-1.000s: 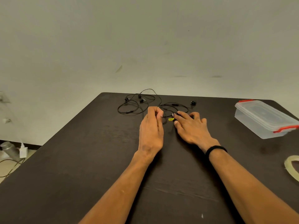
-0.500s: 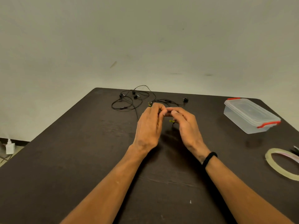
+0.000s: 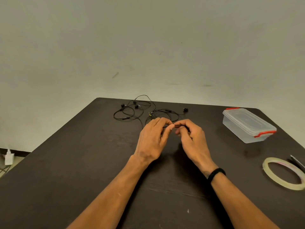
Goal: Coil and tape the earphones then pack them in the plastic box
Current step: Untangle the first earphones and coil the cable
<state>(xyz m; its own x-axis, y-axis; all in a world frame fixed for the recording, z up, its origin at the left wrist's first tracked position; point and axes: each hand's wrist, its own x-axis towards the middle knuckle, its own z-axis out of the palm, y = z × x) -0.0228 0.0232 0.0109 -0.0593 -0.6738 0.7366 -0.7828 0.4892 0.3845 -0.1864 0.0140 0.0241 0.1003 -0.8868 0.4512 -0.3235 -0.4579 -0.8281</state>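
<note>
— Left hand (image 3: 152, 139)?
— Raised a little above the table (image 3: 69, 171), fingers curled, thumb and fingertips pinching a dark bit of earphone cable (image 3: 179, 125). Tips almost meeting those of the right hand (image 3: 192, 138).

— And the right?
— Curled too, pinching the same cable from the other side. Black band (image 3: 216, 174) round its wrist.

— Where are the earphones?
— Black earphones (image 3: 132, 111) lying loose on the table just beyond the fingertips, uncoiled. One tangle of loops beyond and left of the left hand, with small earbuds among the wires. Another loop straight beyond both hands, running back toward the pinch; a single earbud (image 3: 185, 109) beyond the right hand. Small yellow mark (image 3: 149, 114) on the wire just beyond the left fingertips. Cannot tell how many sets in the tangle.

— The plastic box?
— Clear plastic box (image 3: 245, 125) well to the right of the right hand, lid on, red clips at its far and near ends. Apart from the cables.

— Tape?
— Roll of tape (image 3: 270, 176) flat on the table, right of the right forearm, nearer than the box. Thin dark object (image 3: 297, 161) touching its right edge, cut off by the frame; cannot tell what.

— Anything else?
— White charger (image 3: 9, 158) plugged in low on the wall, far left of the left arm, off the table.
</note>
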